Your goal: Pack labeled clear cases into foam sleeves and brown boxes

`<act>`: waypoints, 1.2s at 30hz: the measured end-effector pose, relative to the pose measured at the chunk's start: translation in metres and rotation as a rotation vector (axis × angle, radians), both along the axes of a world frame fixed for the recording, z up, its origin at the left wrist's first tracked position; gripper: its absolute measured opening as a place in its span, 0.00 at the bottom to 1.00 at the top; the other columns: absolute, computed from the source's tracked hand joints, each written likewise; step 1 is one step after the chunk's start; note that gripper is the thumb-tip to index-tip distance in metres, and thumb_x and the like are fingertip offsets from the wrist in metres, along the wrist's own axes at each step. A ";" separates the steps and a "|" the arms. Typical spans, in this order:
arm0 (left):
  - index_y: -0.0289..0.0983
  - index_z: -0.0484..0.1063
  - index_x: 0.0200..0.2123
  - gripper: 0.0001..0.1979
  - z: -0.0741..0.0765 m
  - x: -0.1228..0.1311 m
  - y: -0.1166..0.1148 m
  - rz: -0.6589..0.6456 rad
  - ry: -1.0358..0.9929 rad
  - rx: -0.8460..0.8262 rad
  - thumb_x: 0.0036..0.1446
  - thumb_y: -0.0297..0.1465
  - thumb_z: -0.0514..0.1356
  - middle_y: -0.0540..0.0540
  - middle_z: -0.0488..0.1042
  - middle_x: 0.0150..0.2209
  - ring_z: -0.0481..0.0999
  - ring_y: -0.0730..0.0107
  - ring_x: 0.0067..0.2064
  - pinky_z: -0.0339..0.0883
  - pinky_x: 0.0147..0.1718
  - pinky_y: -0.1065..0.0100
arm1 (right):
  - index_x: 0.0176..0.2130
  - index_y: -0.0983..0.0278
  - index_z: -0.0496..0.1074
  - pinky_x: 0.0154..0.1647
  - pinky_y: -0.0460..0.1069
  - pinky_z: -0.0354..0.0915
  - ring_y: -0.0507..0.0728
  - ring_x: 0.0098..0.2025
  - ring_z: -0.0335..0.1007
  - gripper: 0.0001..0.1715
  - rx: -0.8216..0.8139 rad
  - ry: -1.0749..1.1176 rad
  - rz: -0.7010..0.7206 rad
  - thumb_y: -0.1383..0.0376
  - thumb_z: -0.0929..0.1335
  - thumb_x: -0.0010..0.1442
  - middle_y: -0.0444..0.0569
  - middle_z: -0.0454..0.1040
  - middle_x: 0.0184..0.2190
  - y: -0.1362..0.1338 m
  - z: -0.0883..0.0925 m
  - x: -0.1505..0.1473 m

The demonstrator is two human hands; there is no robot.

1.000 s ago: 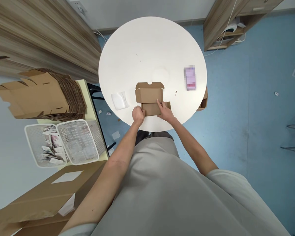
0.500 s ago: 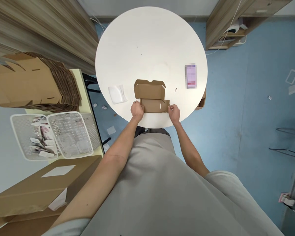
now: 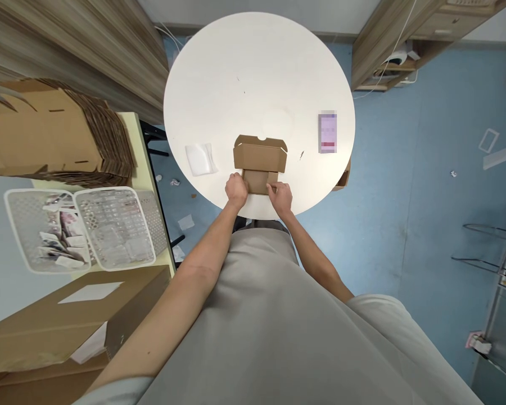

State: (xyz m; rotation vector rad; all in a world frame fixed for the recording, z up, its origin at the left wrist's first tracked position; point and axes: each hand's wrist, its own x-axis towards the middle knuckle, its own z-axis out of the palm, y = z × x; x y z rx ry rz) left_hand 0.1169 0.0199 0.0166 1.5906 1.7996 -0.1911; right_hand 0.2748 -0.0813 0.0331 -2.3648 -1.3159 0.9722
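The fingers of my left hand (image 3: 236, 191) are clamped on the left end of the cardboard box (image 3: 259, 157), and those of my right hand (image 3: 280, 199) pinch its right end. This box lies open close to the near edge of the table (image 3: 253, 67). Farther, on the right, is one purple, blurred object (image 3: 328, 133).

the wearer is presenting a grey top (image 3: 270, 315), its broad front showing soft folds near the waist. the left sleeve (image 3: 116, 392) and right sleeve (image 3: 385, 318) are showing a paler grey and ending short, leaving the left arm (image 3: 194, 287) and right arm (image 3: 316, 259) uncovered below. beyond the hem, a strip of dark trousers (image 3: 265, 224) is showing. a small spot (image 3: 149, 352) is marking the left arm. the left hand (image 3: 236, 191) and right hand (image 3: 281, 198) are appearing bare.
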 end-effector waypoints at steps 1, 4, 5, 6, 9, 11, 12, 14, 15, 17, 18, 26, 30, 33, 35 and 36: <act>0.36 0.75 0.52 0.12 0.001 0.000 0.000 -0.008 0.001 -0.003 0.67 0.26 0.58 0.28 0.77 0.57 0.78 0.33 0.58 0.71 0.58 0.42 | 0.54 0.61 0.80 0.63 0.59 0.75 0.65 0.61 0.77 0.20 0.011 0.010 -0.010 0.57 0.62 0.80 0.59 0.81 0.58 0.000 -0.003 0.002; 0.36 0.75 0.52 0.12 0.004 0.000 -0.002 -0.016 -0.001 -0.008 0.67 0.26 0.58 0.29 0.77 0.57 0.78 0.33 0.58 0.71 0.58 0.43 | 0.57 0.63 0.78 0.61 0.56 0.75 0.62 0.55 0.80 0.18 -0.032 0.032 -0.107 0.59 0.64 0.79 0.61 0.81 0.57 0.000 -0.011 0.013; 0.36 0.75 0.52 0.12 0.005 0.000 -0.002 -0.018 -0.002 -0.010 0.67 0.26 0.58 0.29 0.77 0.57 0.78 0.33 0.58 0.71 0.58 0.43 | 0.57 0.63 0.77 0.59 0.56 0.76 0.62 0.53 0.81 0.17 -0.071 0.044 -0.139 0.59 0.65 0.78 0.60 0.82 0.55 0.001 -0.014 0.017; 0.36 0.75 0.52 0.12 0.005 0.000 -0.003 -0.022 -0.003 -0.013 0.67 0.26 0.58 0.29 0.77 0.56 0.78 0.33 0.58 0.70 0.58 0.43 | 0.55 0.63 0.78 0.57 0.56 0.76 0.63 0.52 0.82 0.16 -0.113 0.055 -0.155 0.58 0.66 0.77 0.58 0.84 0.51 0.001 -0.016 0.020; 0.36 0.75 0.51 0.12 0.005 0.000 -0.005 -0.043 -0.001 -0.006 0.68 0.26 0.57 0.29 0.77 0.56 0.79 0.34 0.56 0.71 0.56 0.44 | 0.46 0.60 0.78 0.50 0.57 0.76 0.66 0.47 0.82 0.12 -0.197 0.025 -0.122 0.59 0.66 0.76 0.54 0.84 0.42 0.005 -0.019 0.025; 0.36 0.75 0.51 0.12 0.005 -0.001 -0.006 -0.057 0.005 0.007 0.68 0.25 0.57 0.30 0.78 0.55 0.79 0.36 0.55 0.71 0.55 0.46 | 0.42 0.60 0.77 0.46 0.57 0.74 0.67 0.45 0.81 0.11 -0.229 -0.058 -0.065 0.63 0.65 0.75 0.55 0.84 0.40 0.009 -0.019 0.023; 0.36 0.75 0.51 0.12 0.006 -0.001 -0.006 -0.065 0.012 0.010 0.68 0.25 0.56 0.30 0.78 0.55 0.79 0.37 0.55 0.71 0.54 0.47 | 0.42 0.61 0.76 0.45 0.56 0.73 0.66 0.44 0.80 0.11 -0.244 -0.100 -0.039 0.66 0.64 0.74 0.56 0.84 0.40 0.011 -0.018 0.021; 0.37 0.75 0.51 0.13 0.008 -0.001 -0.005 -0.083 0.031 0.003 0.68 0.24 0.55 0.31 0.78 0.55 0.79 0.39 0.54 0.71 0.54 0.49 | 0.42 0.62 0.75 0.43 0.55 0.70 0.66 0.44 0.80 0.12 -0.271 -0.160 -0.005 0.69 0.63 0.73 0.58 0.83 0.42 0.015 -0.015 0.017; 0.36 0.75 0.52 0.13 0.009 -0.001 -0.005 -0.092 0.037 -0.002 0.68 0.24 0.55 0.31 0.78 0.55 0.79 0.40 0.55 0.70 0.54 0.50 | 0.42 0.63 0.75 0.43 0.54 0.69 0.65 0.44 0.79 0.12 -0.282 -0.177 0.002 0.70 0.63 0.73 0.58 0.83 0.42 0.017 -0.014 0.015; 0.36 0.75 0.52 0.14 0.011 -0.002 -0.006 -0.108 0.034 -0.010 0.69 0.24 0.55 0.30 0.78 0.56 0.79 0.40 0.55 0.70 0.54 0.51 | 0.43 0.63 0.74 0.42 0.53 0.68 0.65 0.44 0.79 0.11 -0.298 -0.193 0.004 0.70 0.62 0.74 0.59 0.82 0.43 0.020 -0.011 0.012; 0.36 0.76 0.52 0.13 0.011 -0.003 -0.006 -0.118 0.024 -0.011 0.69 0.24 0.55 0.30 0.78 0.57 0.79 0.41 0.56 0.70 0.54 0.51 | 0.43 0.63 0.74 0.43 0.53 0.68 0.65 0.45 0.79 0.11 -0.306 -0.198 -0.002 0.70 0.62 0.75 0.59 0.82 0.44 0.021 -0.009 0.011; 0.37 0.75 0.56 0.14 0.015 -0.059 0.024 0.017 -0.149 0.179 0.73 0.38 0.60 0.33 0.78 0.57 0.77 0.44 0.62 0.69 0.65 0.50 | 0.48 0.64 0.76 0.49 0.55 0.70 0.68 0.52 0.81 0.21 -0.261 -0.228 -0.136 0.50 0.65 0.80 0.62 0.84 0.50 0.009 0.018 0.011; 0.33 0.71 0.59 0.24 0.008 -0.107 0.075 0.327 -0.005 0.300 0.67 0.40 0.68 0.27 0.74 0.64 0.72 0.39 0.69 0.65 0.71 0.45 | 0.50 0.64 0.78 0.50 0.55 0.70 0.68 0.53 0.83 0.24 -0.215 -0.224 -0.254 0.48 0.65 0.80 0.59 0.86 0.48 -0.017 0.037 0.008; 0.27 0.68 0.62 0.38 -0.003 -0.126 0.104 0.457 0.026 0.168 0.58 0.41 0.77 0.19 0.71 0.68 0.69 0.31 0.73 0.64 0.72 0.41 | 0.48 0.63 0.80 0.50 0.54 0.70 0.67 0.52 0.83 0.21 -0.204 -0.213 -0.335 0.51 0.67 0.79 0.57 0.87 0.48 -0.041 0.050 0.002; 0.25 0.67 0.63 0.42 -0.012 -0.128 0.113 0.496 -0.006 0.069 0.53 0.39 0.79 0.17 0.71 0.69 0.69 0.30 0.74 0.66 0.71 0.41 | 0.47 0.63 0.81 0.50 0.54 0.70 0.66 0.52 0.83 0.19 -0.202 -0.213 -0.393 0.52 0.68 0.79 0.56 0.87 0.48 -0.057 0.059 -0.002; 0.26 0.67 0.63 0.42 -0.016 -0.128 0.115 0.507 -0.028 0.033 0.52 0.37 0.80 0.18 0.71 0.69 0.70 0.31 0.74 0.67 0.71 0.41 | 0.47 0.63 0.81 0.50 0.54 0.70 0.66 0.52 0.83 0.18 -0.205 -0.216 -0.424 0.53 0.68 0.78 0.56 0.88 0.48 -0.064 0.063 -0.004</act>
